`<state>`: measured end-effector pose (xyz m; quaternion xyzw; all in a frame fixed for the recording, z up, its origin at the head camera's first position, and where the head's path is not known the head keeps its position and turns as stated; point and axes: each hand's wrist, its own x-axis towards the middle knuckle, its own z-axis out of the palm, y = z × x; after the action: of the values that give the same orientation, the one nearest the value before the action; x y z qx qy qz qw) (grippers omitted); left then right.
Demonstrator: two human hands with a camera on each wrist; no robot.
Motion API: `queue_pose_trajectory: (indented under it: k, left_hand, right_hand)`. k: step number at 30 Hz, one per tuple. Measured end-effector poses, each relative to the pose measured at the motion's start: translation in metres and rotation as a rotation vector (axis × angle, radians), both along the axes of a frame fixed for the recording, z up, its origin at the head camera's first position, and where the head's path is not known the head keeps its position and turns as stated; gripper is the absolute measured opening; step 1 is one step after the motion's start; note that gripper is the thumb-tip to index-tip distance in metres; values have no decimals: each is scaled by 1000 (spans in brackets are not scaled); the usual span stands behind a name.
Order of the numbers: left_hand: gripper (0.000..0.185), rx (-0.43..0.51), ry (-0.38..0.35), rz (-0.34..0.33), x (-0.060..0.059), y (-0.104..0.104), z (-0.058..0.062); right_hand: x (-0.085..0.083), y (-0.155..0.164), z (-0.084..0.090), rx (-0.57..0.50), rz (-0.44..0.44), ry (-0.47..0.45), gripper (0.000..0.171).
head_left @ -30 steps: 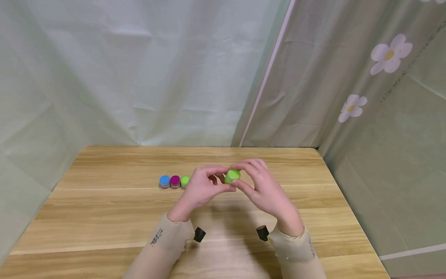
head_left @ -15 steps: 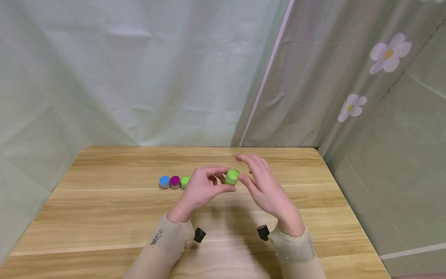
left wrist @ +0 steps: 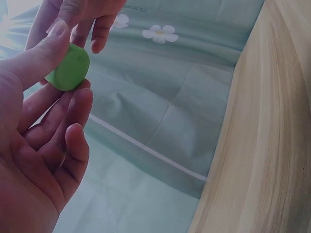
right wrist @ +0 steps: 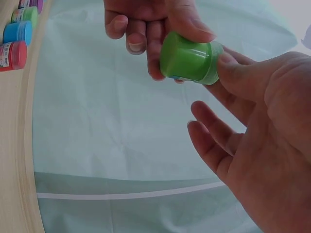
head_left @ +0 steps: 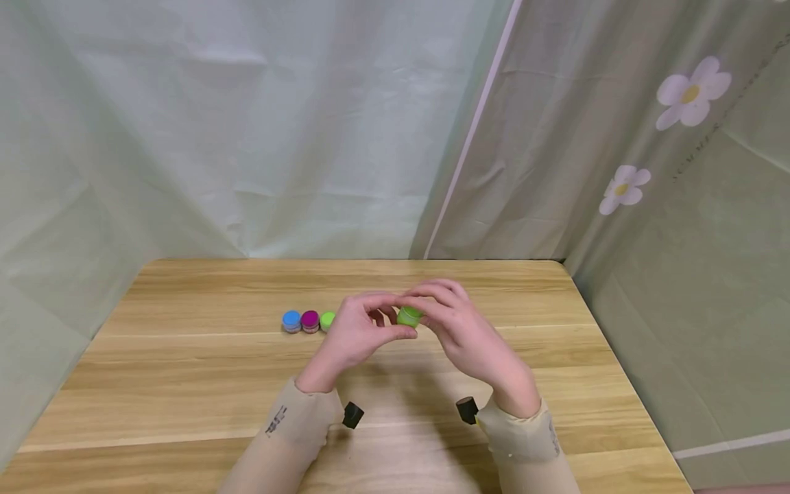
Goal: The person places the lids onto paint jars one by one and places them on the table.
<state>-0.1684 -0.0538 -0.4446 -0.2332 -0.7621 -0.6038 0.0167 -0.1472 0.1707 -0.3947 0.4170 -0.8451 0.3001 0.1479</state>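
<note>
Both hands hold the green jar [head_left: 409,315] above the table [head_left: 185,384]: left hand [head_left: 354,336] pinching its body, right hand [head_left: 469,336] gripping its lid.

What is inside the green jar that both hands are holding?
Nothing inside shows. The green jar is opaque and its end is covered by the right hand, while the left hand pinches its other end. Its contents cannot be told.

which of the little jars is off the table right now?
The green jar, pinched between the left hand and right hand. The blue, magenta and other green one sit in a row.
</note>
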Motion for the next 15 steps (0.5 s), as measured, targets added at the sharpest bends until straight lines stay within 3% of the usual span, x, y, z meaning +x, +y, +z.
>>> queue_pose_trajectory:
  k: [10,15]
  left_hand:
    - [34,6,9,3,0,0,-1]
    - [36,20,3,0,0,2,-1]
  right_hand:
    - [1,0,-1,18,-89,-22,37]
    - [2,-3,-3,-25,-150,-36,33]
